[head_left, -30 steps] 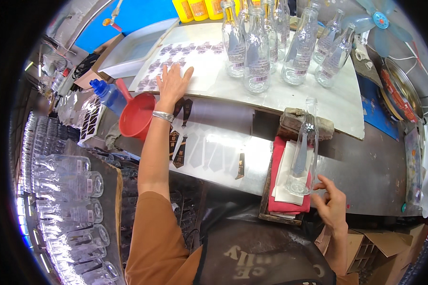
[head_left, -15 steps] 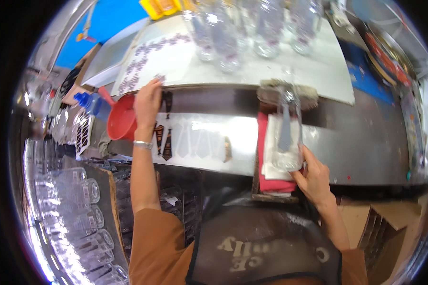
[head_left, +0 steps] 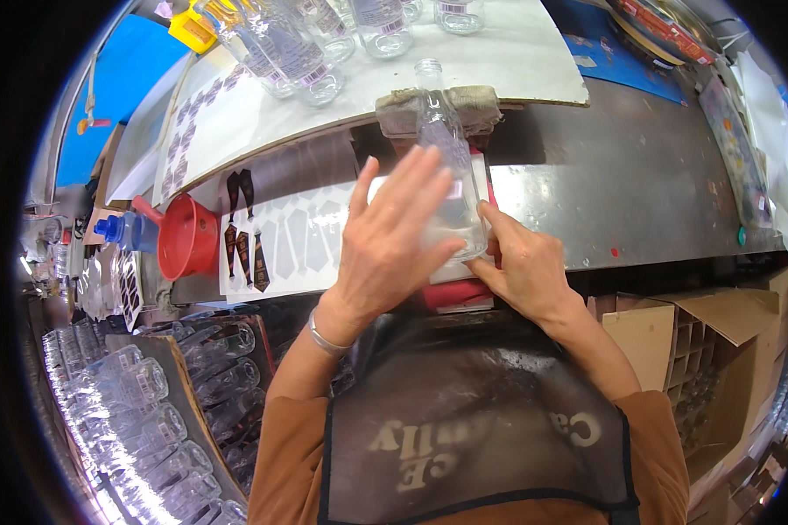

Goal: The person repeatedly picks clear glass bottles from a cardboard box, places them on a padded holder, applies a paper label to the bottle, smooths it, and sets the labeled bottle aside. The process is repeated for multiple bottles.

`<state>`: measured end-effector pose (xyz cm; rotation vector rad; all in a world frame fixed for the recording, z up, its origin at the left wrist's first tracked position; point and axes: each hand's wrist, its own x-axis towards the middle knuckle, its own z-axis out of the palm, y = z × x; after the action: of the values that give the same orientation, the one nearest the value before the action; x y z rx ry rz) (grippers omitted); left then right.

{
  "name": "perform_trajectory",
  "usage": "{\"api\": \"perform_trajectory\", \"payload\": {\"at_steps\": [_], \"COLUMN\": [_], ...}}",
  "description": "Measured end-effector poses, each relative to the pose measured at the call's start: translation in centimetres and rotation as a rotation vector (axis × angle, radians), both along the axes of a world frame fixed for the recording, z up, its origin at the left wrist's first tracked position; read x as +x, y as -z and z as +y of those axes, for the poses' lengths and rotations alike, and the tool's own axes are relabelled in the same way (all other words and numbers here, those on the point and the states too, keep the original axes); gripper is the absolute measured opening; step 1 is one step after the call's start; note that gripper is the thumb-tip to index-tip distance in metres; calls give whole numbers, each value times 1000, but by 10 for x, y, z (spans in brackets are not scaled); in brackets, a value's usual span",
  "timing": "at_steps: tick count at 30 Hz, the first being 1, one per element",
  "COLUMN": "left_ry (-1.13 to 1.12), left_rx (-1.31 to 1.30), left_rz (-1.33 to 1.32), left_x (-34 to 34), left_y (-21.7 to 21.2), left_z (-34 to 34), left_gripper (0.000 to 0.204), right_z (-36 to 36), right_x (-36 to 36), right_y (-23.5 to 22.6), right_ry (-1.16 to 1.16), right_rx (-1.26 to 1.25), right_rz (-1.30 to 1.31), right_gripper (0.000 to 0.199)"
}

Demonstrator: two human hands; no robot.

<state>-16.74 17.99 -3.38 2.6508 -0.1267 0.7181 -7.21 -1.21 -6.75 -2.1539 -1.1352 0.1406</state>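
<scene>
A clear glass bottle lies with its neck pointing away from me, propped on a folded cloth pad. My right hand grips its base from the right, thumb and fingers closed round the edge. Over the bottle's body spreads my left hand, fingers stretched out and slightly blurred; whether it presses on the glass I cannot tell. A small pale purple label shows on the bottle beside my left fingertips. Red cloth lies under the bottle, mostly hidden.
Several clear bottles stand on the white board at the back, beside rows of small labels. Left of me are a sheet with dark tie-shaped stickers, a red dipper and racked bottles. A divided carton stands right.
My left hand has come from the small labels at the back left to over the bottle. A small label now shows on the glass. My right hand still holds the base; the view has shifted.
</scene>
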Motion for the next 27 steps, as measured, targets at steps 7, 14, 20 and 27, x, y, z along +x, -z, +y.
{"api": "perform_trajectory", "payload": {"at_steps": [7,14,20,27], "left_ry": [106,-37,-26,-53], "left_rx": [-93,-249,-514,-487], "left_rz": [56,54,-23,-1], "left_x": [-6,18,20,18], "left_y": [8,28,28,38], "left_z": [-2,9,6,-2], "left_gripper": [39,51,46,48], "right_z": [0,-13,-5,20], "right_x": [0,19,45,54], "right_y": [-4,7,-9,8], "right_ry": [-17,-116,-54,-104], "right_rx": [-31,82,204,208], "right_rz": [-36,-28,707,669], "right_gripper": [65,65,40,56]}}
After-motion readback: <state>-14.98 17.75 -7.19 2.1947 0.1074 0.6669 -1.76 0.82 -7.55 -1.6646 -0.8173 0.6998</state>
